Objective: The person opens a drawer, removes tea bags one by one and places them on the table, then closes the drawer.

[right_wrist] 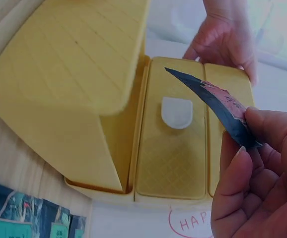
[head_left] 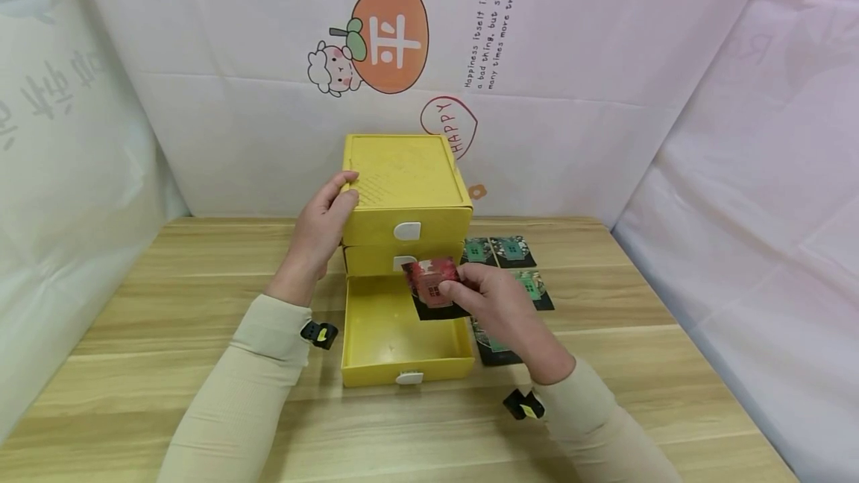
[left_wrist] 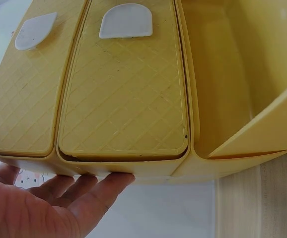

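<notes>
A yellow three-drawer box (head_left: 409, 170) stands on the table, its white-tabbed drawers stacked. The bottom drawer (head_left: 406, 371) is pulled out, its bare yellow floor showing; the upper two are closed. My left hand (head_left: 321, 228) rests against the left side of the box near the top, its fingers lying extended along the wall (left_wrist: 84, 203). With thumb and fingers, my right hand (head_left: 503, 308) pinches a small flat sachet (head_left: 429, 285) by its edge, above the open drawer. The sachet is black with a red-pink picture, and looks slightly bent (right_wrist: 218, 101) in the right wrist view.
Several dark sachets with green pictures lie right of the box, such as a far one (head_left: 512, 250), one nearer (head_left: 533, 288) and one beside the drawer (head_left: 496, 345). A printed white cloth (head_left: 550, 140) hangs behind the wooden table (head_left: 221, 274).
</notes>
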{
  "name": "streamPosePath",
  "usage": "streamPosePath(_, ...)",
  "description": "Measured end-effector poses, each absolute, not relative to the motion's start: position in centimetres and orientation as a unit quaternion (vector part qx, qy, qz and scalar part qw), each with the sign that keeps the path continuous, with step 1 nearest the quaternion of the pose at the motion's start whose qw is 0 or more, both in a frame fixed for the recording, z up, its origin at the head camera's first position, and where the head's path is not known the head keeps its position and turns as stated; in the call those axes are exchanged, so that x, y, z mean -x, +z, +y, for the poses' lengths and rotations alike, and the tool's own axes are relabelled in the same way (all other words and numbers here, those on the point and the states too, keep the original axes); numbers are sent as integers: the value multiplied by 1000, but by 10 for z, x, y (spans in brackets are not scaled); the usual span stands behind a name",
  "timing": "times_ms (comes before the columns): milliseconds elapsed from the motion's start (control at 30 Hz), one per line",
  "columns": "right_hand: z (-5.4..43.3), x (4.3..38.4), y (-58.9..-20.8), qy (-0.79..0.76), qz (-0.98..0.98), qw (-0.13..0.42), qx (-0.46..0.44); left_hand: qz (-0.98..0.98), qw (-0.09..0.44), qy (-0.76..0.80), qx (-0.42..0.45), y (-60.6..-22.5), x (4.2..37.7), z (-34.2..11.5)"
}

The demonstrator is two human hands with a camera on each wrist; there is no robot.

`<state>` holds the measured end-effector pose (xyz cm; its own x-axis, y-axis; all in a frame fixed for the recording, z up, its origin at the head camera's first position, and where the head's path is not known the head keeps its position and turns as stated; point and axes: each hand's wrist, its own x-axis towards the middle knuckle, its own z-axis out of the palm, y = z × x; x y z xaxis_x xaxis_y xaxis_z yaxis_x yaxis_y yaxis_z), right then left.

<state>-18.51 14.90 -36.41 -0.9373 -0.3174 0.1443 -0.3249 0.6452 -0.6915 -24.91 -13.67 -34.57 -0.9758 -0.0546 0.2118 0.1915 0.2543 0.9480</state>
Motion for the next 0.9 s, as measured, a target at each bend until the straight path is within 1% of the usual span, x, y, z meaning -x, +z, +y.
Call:
streamPosePath(567,181,191,-355,416,-893,41,-167,-787,95,-608,45,-347,249,-136)
streamPosePath(900,197,197,-353,415,-898,46,-141,-785,91,-611,43,-346,248,-137)
